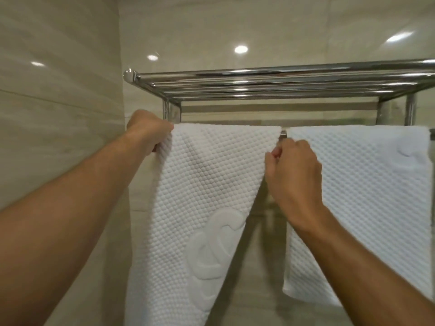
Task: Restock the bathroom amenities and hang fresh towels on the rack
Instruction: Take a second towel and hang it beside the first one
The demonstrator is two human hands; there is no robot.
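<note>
- We see a shiny rack (282, 77) on the tiled wall (58, 114).
- A white towel (207, 184) with little bumps hangs over the rack's low bar, at the rack's left end.
- The left hand (150, 131) is just under the rack's left corner. Its grip is curled tight on the white towel's left edge.
- The right hand (294, 168) is under the middle of the rack. Its grip pinches the white towel's right edge.
- A second towel (367, 196) hangs from the rack's right end.

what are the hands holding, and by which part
The left towel, near its top: left hand grips its left edge, right hand pinches its right edge.
</note>
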